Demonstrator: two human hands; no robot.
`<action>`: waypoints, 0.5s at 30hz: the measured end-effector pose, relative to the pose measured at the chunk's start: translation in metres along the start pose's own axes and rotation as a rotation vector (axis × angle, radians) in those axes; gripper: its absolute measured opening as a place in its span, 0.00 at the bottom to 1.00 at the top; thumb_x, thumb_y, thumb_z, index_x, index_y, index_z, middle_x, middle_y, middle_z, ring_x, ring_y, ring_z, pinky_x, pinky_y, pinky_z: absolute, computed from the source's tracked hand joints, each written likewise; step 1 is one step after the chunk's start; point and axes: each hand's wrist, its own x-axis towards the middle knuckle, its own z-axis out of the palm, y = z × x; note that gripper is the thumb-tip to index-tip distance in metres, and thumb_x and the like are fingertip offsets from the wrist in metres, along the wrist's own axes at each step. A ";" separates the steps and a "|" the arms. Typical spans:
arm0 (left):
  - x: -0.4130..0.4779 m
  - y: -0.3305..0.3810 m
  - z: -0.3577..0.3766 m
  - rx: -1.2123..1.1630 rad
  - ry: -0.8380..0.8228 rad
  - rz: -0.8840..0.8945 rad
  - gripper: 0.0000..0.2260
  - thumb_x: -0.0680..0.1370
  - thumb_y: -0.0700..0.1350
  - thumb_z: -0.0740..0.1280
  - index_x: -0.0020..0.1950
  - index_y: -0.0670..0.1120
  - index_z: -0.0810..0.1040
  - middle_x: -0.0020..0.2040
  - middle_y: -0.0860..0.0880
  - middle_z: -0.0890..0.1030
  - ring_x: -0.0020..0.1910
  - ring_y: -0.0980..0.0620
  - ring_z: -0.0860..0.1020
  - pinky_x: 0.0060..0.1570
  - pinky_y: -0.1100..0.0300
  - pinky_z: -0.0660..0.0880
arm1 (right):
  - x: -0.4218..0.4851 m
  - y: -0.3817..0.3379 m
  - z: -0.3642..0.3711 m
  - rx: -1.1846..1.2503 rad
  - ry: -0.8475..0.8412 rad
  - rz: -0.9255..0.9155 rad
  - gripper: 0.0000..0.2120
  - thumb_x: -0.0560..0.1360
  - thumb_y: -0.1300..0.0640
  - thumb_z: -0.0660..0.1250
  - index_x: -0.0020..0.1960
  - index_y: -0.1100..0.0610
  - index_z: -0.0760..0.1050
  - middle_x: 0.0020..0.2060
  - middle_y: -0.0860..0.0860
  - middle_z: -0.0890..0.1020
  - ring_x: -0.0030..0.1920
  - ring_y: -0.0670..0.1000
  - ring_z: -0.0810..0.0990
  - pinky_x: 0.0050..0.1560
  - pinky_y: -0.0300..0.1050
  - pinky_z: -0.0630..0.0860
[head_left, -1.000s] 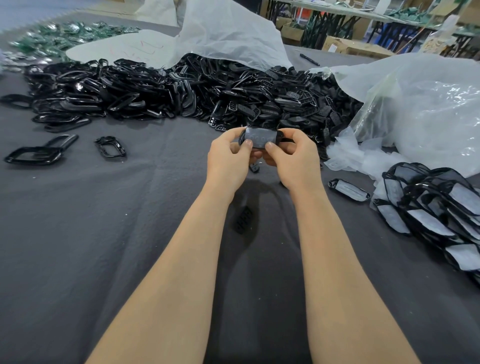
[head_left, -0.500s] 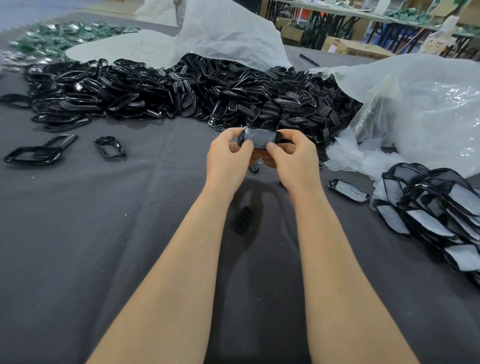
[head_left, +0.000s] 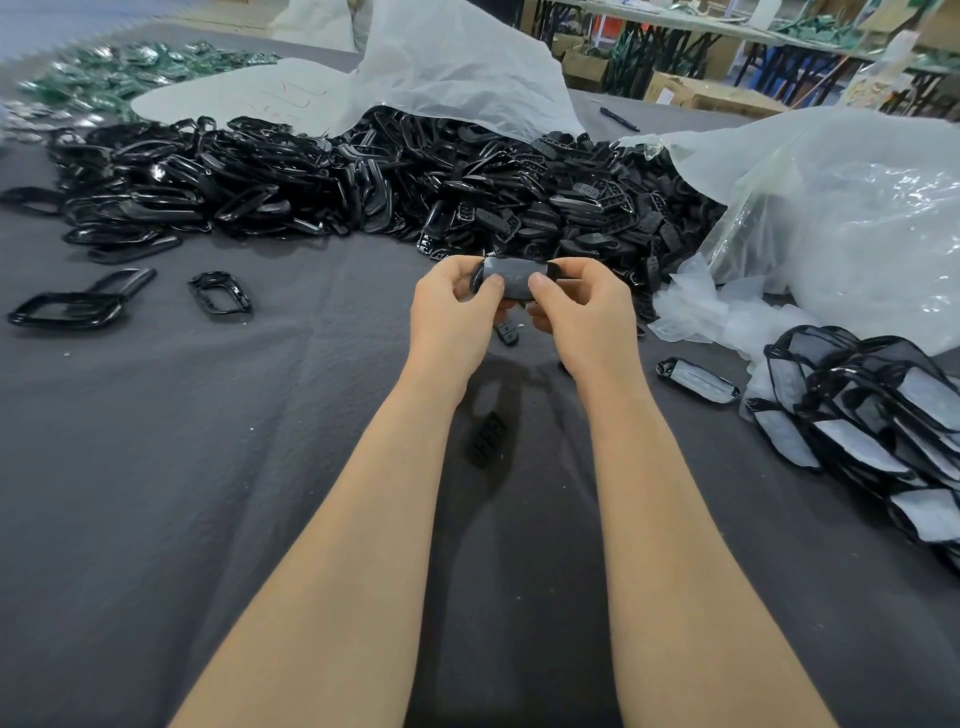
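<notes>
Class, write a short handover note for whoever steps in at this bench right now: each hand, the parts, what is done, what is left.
Left hand and right hand: both pinch one black oval plastic shell with a grey film face, above the dark grey cloth.
Supply: heap of loose black plastic frames beyond the hands.
Done: stack of film-faced black shells at the right, a single film-faced shell lying beside it.
Left: finish the held shell, probably add it to the stack; the heap is large. A small black ribbed pad lies between the forearms.
</notes>
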 end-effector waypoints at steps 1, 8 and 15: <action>0.000 0.000 0.000 -0.002 -0.001 -0.004 0.05 0.79 0.39 0.65 0.50 0.48 0.77 0.44 0.50 0.83 0.40 0.60 0.82 0.45 0.66 0.79 | 0.000 0.000 0.000 -0.003 0.009 -0.004 0.04 0.76 0.59 0.67 0.50 0.54 0.74 0.44 0.54 0.83 0.45 0.54 0.83 0.53 0.56 0.79; -0.001 0.001 0.001 -0.022 -0.026 -0.012 0.04 0.79 0.38 0.65 0.52 0.46 0.77 0.45 0.47 0.83 0.41 0.57 0.82 0.44 0.66 0.79 | 0.001 0.000 0.001 -0.013 0.062 -0.023 0.06 0.75 0.60 0.67 0.45 0.50 0.73 0.44 0.54 0.82 0.47 0.56 0.82 0.53 0.57 0.78; -0.003 0.002 0.001 -0.030 -0.022 -0.031 0.05 0.78 0.40 0.66 0.50 0.49 0.78 0.43 0.49 0.84 0.40 0.57 0.82 0.46 0.62 0.81 | 0.000 0.000 0.001 -0.033 0.064 -0.038 0.04 0.76 0.61 0.67 0.46 0.52 0.74 0.40 0.52 0.82 0.44 0.54 0.83 0.52 0.56 0.79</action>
